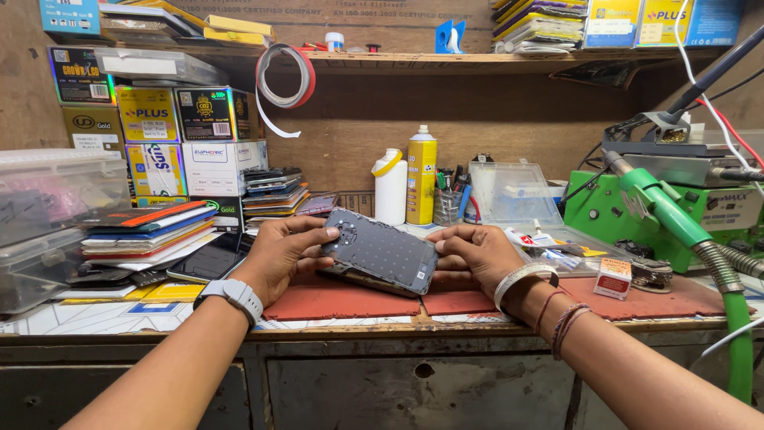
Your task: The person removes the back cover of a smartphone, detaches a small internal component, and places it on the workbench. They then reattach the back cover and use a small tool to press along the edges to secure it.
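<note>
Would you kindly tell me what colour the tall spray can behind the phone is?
The tall spray can is yellow with a white cap, seen in the head view.

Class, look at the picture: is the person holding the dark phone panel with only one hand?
No: both the left hand and the right hand grip the dark phone panel, one at each end, above the red mat.

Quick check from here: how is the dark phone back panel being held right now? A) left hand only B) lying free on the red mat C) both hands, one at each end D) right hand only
C: the left hand and the right hand each grip one end of the dark rectangular phone back panel, raised above the red rubber mat.
</note>
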